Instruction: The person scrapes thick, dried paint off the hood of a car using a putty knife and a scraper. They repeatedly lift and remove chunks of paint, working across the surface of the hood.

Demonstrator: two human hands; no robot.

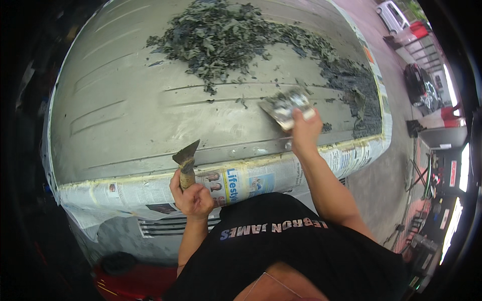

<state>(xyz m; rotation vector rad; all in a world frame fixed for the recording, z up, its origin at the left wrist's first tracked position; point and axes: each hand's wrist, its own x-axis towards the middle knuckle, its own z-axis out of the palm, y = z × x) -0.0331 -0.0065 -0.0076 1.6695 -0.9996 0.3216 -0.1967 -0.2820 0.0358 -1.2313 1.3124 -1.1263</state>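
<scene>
A grey-green ribbed vehicle roof [120, 100] spreads out in front of me. My right hand [306, 128] grips a flat, wide scraper [281, 111], smeared by motion, against the roof toward the right; dark bits cling to it. Closed around a worn handle, my left hand [193, 199] holds a putty knife [187, 152] with its dark triangular blade pointing up, near the roof's near edge. A heap of dark, curled paint flakes [216, 42] lies across the far middle, trailing right. Wrinkled dark paint [351, 80] still covers the right side of the roof.
Newspaper [296, 178] and yellowish tape line the near and right roof edges. Below hangs a grey body panel with a striped vent [165, 228]. Something red [130, 278] sits at the lower left. Parked vehicles, including a dark car [420, 85], and workshop gear stand at right.
</scene>
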